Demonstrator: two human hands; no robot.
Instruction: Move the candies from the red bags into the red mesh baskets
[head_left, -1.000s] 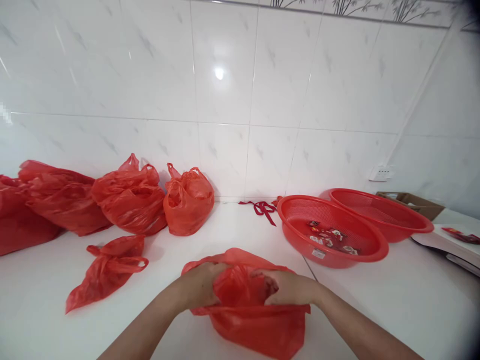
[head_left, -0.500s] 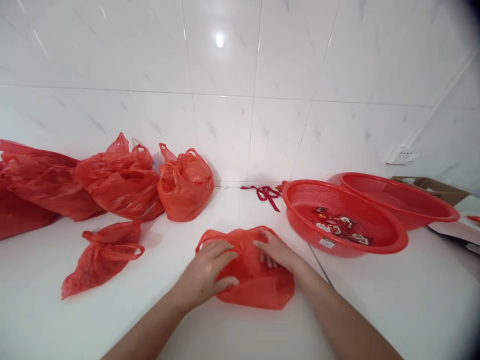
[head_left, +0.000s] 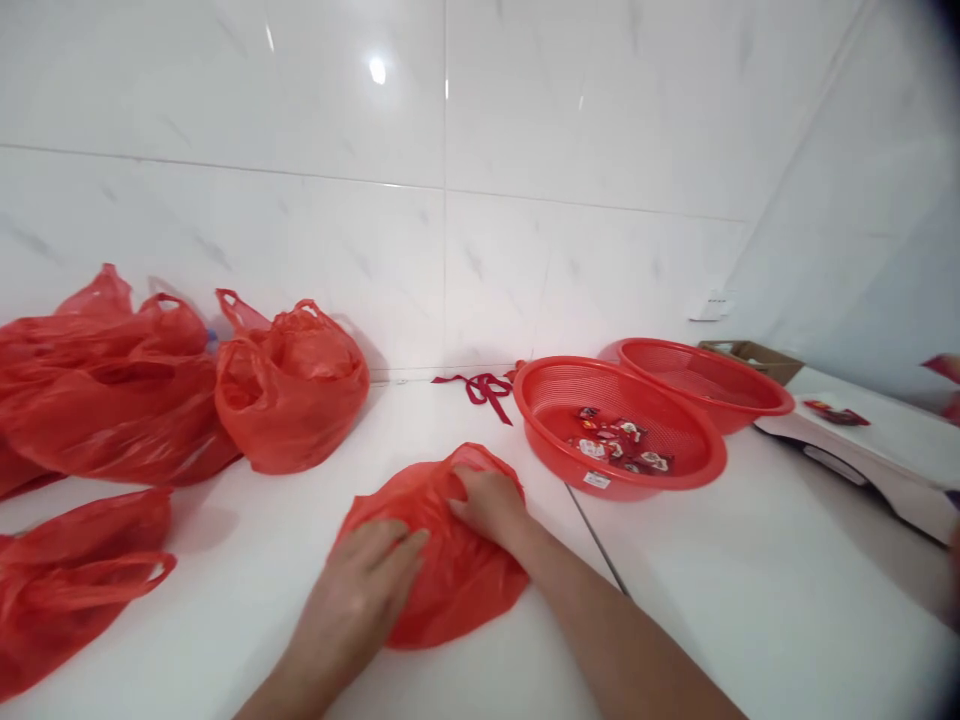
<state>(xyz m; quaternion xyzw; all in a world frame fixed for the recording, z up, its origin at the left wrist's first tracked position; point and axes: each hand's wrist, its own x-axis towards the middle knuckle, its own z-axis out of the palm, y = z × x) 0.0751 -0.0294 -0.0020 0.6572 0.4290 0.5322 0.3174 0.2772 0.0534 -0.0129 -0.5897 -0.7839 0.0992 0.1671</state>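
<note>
A red plastic bag (head_left: 450,605) lies crumpled on the white table between my two hands. My left hand (head_left: 367,580) is at its left side, fingers curled into the film. My right hand (head_left: 487,510) grips the upper right part, and its fingertips are partly covered by folds of the bag. What the bag holds, if anything, is hidden. Right of it stands a red perforated basin (head_left: 544,440) with several small wrapped packets (head_left: 619,440) at the bottom.
Filled red bags (head_left: 300,410) line the wall at left; a limp red bag (head_left: 97,575) lies in front. A dark red ribbon (head_left: 484,388) is near the wall. Behind the basin are a second red basin (head_left: 739,405), a cardboard box (head_left: 780,362) and a white scale (head_left: 892,430) bearing a packet.
The view has turned right, bringing the scale into sight. My fingers have closed into the bag, which is now more bunched up. Something red has appeared at the right edge.
</note>
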